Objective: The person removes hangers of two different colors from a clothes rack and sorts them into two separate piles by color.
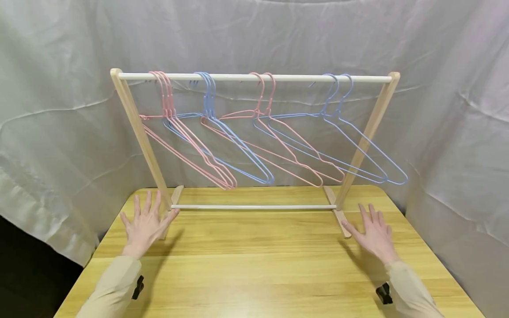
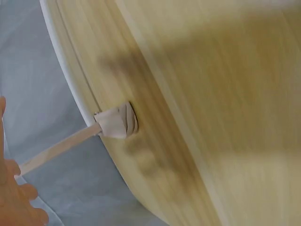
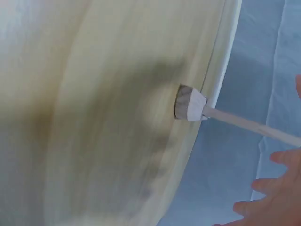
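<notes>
My left hand (image 1: 144, 226) is held over the table with fingers spread, near the left foot of a wooden rack (image 1: 141, 134). On the other side my right hand (image 1: 374, 234) is likewise spread, near the right foot (image 1: 343, 224). Both hands hold nothing; whether either touches the rack's feet I cannot tell. From the rack's white rail (image 1: 294, 78) hang several pink hangers (image 1: 199, 148) at the left, then several blue hangers (image 1: 242, 148). Farther right come two pink hangers (image 1: 292, 152) and two blue hangers (image 1: 371, 145). Fingers (image 3: 268, 186) show at the edge in the right wrist view.
The rack stands at the back of a wood-grain table (image 1: 254, 265), with a low white bar (image 1: 254, 206) between its feet. A grey curtain (image 1: 254, 39) hangs behind and at both sides. Black wrist devices (image 1: 384, 293) show at both sleeves.
</notes>
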Tool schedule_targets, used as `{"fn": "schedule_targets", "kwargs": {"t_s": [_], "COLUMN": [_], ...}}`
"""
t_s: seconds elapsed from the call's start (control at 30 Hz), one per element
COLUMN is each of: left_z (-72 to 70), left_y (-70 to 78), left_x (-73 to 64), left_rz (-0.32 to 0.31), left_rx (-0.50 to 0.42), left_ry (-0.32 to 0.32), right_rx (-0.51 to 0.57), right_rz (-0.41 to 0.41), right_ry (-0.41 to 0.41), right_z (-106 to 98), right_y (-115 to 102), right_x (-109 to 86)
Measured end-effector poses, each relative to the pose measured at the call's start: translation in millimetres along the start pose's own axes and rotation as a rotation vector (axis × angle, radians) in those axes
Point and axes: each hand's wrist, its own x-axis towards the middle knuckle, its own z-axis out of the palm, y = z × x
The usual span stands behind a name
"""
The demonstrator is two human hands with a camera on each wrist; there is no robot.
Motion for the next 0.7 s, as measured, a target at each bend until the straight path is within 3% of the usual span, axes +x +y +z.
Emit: {"fn": "schedule_targets", "kwargs": {"t_s": [0.2,0.3,0.47,0.57,0.7], "left_z": [-8.9,-15.1,-25.5,-31.3,-38.0], "left_y": [-5.2,-6.8,-6.0,-4.3,-1.1], "left_x": [6.3,12.0,20.6,26.1,33.0], "left_rz": [-0.005,-0.021,-0.044,-0.046,-0.061], "left_rx": [0.025,0.006,-0.079,-0.151,-0.293], "left_ry": [0.008,-0.007,-0.033,-0.032,-0.022], "right_rx": [0.077,0.186,0.387,0.438,0.472], "right_rz": [-0.020,-0.030,0.006,0.010,-0.046], "right_ry": [-0.002,-0.022,-0.114,-0.175,-0.240], "right_z": [-12,-22,-44,-59,-80], "right_y": [10,12,17,22,31], "right_x": [10.4,17.0,21.6,23.1,27.7]}}
